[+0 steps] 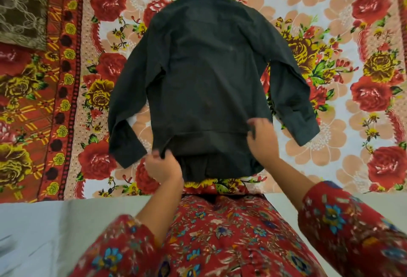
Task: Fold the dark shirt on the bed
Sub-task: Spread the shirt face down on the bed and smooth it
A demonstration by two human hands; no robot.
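Dark shirt (204, 78) spread back-up on the floral bedspread (330, 23), collar at the far end, sleeves angled outward, left hand (163, 167) pinching the hem's near-left corner, right hand (262, 138) gripping the right hem edge — both closed on fabric, brown patterned cloth (22, 5) far left.

A: Any readable text, labels, brands or numbers in the head view?
B: None. The shirt (204, 74) shows plain dark cloth, with no tag or print legible anywhere on it.
A: And the bedsheet (330, 23) around the shirt?
B: Flower pattern only, no lettering.
A: The brown cloth (19, 5) far left of the shirt?
B: Looped pattern, no characters.
A: The sleeves (343, 221) below the shirt?
B: Flower print, nothing to read.
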